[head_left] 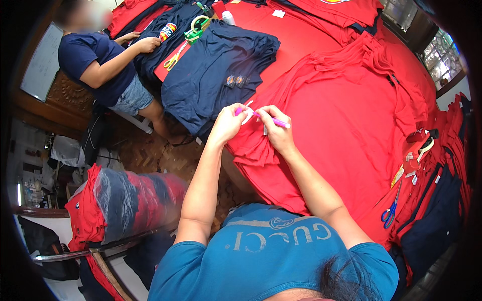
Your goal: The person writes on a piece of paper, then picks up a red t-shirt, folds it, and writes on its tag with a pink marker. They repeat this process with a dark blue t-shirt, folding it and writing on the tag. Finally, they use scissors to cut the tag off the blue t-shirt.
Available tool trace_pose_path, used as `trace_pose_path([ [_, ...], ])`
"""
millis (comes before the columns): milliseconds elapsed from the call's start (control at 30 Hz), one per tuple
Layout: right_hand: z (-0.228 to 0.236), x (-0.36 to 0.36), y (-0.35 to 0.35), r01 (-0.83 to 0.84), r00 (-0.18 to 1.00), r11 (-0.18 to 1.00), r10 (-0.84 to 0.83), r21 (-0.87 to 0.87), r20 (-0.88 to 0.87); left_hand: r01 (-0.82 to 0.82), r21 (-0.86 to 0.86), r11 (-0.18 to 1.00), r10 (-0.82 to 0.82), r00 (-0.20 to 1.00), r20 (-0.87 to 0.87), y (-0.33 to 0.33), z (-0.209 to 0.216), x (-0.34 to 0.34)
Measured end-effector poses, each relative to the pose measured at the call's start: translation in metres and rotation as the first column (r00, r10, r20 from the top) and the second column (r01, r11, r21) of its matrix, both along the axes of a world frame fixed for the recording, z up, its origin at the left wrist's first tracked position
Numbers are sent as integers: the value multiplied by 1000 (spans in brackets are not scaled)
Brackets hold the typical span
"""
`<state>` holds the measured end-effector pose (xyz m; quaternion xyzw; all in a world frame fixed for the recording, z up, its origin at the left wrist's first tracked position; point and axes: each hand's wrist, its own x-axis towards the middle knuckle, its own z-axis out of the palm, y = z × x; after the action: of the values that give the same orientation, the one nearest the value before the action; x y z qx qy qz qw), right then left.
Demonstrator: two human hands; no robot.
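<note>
Above the near edge of the red shirts, my right hand (275, 131) pinches a pink pen (281, 123), its pale end pointing right. My left hand (226, 123) is closed just beside it, fingertips holding a small white piece (247, 117) that I cannot make out exactly. A bit of pink also shows at the left fingertips; whether it is a cap or part of the pen, I cannot tell. Below the hands, the stacked red shirts (341, 125) spread over the table. A stack of navy shirts (216, 65) lies just beyond my left hand.
At the far left a person (95, 65) handles a colourful label over navy cloth. Yellow scissors (173, 61), a green tape dispenser (193, 35) and a white bottle (228, 18) lie farther back. Blue-handled scissors (388, 214) rest at right. A plastic-wrapped garment bundle (138, 203) stands lower left.
</note>
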<state>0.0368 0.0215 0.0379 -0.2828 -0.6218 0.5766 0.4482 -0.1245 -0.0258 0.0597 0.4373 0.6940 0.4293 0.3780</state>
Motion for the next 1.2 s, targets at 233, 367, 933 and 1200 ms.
trace_pose_path([
  [233, -2, -2, -6, 96, 981, 995, -95, -2, -168, -4, 28, 1000, -2, 977, 214, -13, 3, 16],
  [367, -1, 2, -8, 96, 995, 988, -96, 120, -1, 92, 169, 981, -117, 983, 142, -24, -23, 35],
  [933, -16, 14, 7, -67, 997, 997, 66, -33, -47, -205, 60, 977, 209, 977, -53, -16, -39, 16],
  [1200, -13, 13, 4, -89, 996, 991, 87, 100, 30, -114, 31, 993, 100, 948, 303, -21, -22, 26],
])
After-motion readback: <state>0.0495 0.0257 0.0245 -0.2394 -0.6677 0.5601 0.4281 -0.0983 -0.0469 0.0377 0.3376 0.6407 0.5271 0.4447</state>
